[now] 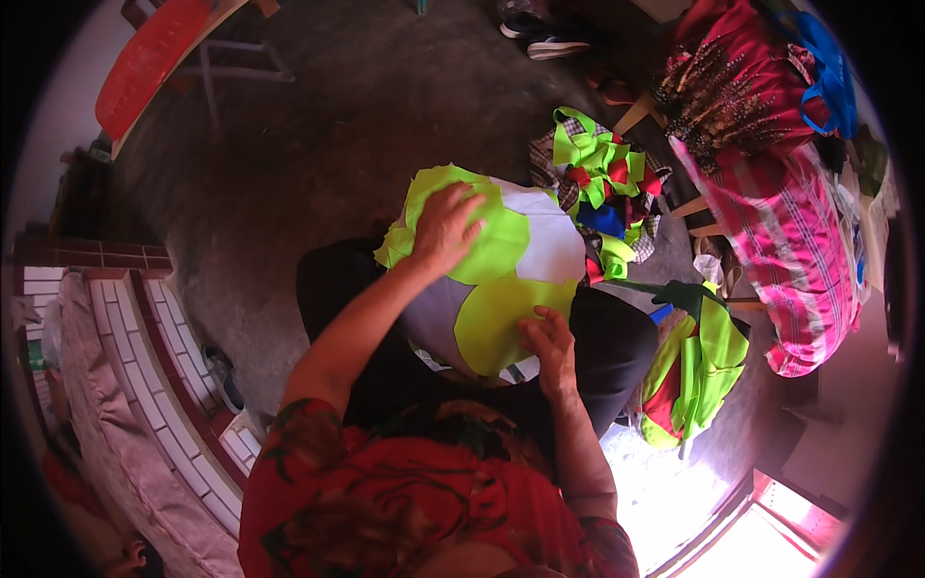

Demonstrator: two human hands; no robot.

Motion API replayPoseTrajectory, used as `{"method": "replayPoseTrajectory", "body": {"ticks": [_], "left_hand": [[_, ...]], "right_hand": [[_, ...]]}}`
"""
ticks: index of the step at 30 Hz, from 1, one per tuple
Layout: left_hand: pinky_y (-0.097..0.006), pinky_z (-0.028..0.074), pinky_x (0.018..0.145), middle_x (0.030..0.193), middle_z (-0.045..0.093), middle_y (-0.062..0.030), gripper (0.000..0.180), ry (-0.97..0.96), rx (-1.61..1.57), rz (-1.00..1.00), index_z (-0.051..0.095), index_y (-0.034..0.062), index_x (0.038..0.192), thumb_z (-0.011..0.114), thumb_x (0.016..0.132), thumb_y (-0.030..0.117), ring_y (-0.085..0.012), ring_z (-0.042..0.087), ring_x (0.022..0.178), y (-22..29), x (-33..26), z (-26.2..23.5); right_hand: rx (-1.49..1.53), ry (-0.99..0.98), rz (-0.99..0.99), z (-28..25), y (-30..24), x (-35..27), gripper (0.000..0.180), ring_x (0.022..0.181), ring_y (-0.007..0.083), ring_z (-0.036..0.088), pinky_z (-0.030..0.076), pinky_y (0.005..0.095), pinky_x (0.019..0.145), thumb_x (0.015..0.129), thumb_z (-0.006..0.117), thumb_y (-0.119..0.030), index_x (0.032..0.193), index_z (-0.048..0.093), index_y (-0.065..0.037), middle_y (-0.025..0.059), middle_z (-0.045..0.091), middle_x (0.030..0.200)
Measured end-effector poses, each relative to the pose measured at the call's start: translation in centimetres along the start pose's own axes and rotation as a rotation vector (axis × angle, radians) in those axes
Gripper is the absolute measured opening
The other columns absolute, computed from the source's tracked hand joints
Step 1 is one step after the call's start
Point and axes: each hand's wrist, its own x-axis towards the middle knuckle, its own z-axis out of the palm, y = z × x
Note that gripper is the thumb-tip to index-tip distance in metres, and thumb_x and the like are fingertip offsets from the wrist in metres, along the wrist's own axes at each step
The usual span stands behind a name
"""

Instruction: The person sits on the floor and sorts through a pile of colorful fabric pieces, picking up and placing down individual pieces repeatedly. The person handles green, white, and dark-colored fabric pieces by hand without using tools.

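Across my lap lies a pale grey-white cloth (551,236) with lime-green fabric pieces on it. My left hand (448,229) rests with fingers apart on the scalloped green fabric piece (496,246) at the far left of the cloth. Nearer to me is a rounded yellow-green fabric piece (491,332). At its right edge my right hand (549,347) touches the fabric, its fingers loosely bent and a little apart. Nothing shows gripped in either hand. The cloth's underside is hidden on my dark-trousered legs (617,332).
Green, red and blue fabric scraps (607,183) lie in a heap beyond my right knee. A bag of green cloth (699,371) stands at my right. Further right, pink plaid cloth (771,241) drapes over a wooden-legged seat. A red stool top (149,63) is far left, shoes (554,46) far ahead.
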Motion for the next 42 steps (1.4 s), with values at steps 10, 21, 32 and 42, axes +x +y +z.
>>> {"method": "replayPoseTrajectory", "body": {"ticks": [10, 21, 32, 42], "left_hand": [[-0.052, 0.024, 0.107, 0.139, 0.043, -0.0146, 0.059, -0.125, 0.212, 0.000, 0.046, 0.0085, 0.133, 0.056, 0.089, 0.045, -0.0299, 0.033, 0.135, 0.0, -2.1, 2.3], [-0.048, 0.026, 0.105, 0.137, 0.044, -0.0156, 0.060, -0.045, 0.255, -0.302, 0.044, 0.0063, 0.132, 0.059, 0.088, 0.044, -0.0301, 0.036, 0.132, -4.5, -0.9, 3.4], [-0.053, 0.021, 0.109, 0.143, 0.037, -0.0161, 0.069, 0.127, 0.262, -0.260, 0.042, 0.0061, 0.136, 0.063, 0.084, 0.047, -0.0331, 0.030, 0.137, -4.9, -0.3, 1.1], [-0.058, 0.015, 0.111, 0.150, 0.030, -0.0119, 0.068, -0.191, 0.176, 0.020, 0.045, 0.0150, 0.138, 0.064, 0.082, 0.047, -0.0315, 0.021, 0.142, 1.0, -3.0, 3.0]], "right_hand": [[0.013, -0.064, 0.043, 0.2, -0.2, 0.1, 0.039, 0.097, 0.0182, 0.060, 0.047, 0.0300, 0.082, 0.091, 0.059, -0.019, 0.122, 0.047, 0.001, 0.0115, 0.064, 0.104], [0.054, -0.077, 0.103, 0.2, 0.3, 0.5, 0.031, 0.089, 0.0154, 0.062, 0.048, 0.0278, 0.078, 0.091, 0.061, -0.021, 0.114, 0.053, -0.001, 0.0076, 0.065, 0.096], [-0.005, -0.075, 0.101, 0.1, 0.4, 0.5, 0.029, 0.090, 0.0161, 0.062, 0.047, 0.0291, 0.079, 0.093, 0.059, -0.021, 0.114, 0.054, -0.001, 0.0082, 0.066, 0.096], [-0.007, -0.101, 0.096, -0.2, 0.7, 0.7, 0.030, 0.090, 0.0168, 0.062, 0.048, 0.0296, 0.080, 0.094, 0.057, -0.020, 0.115, 0.053, 0.001, 0.0095, 0.065, 0.098]]}}
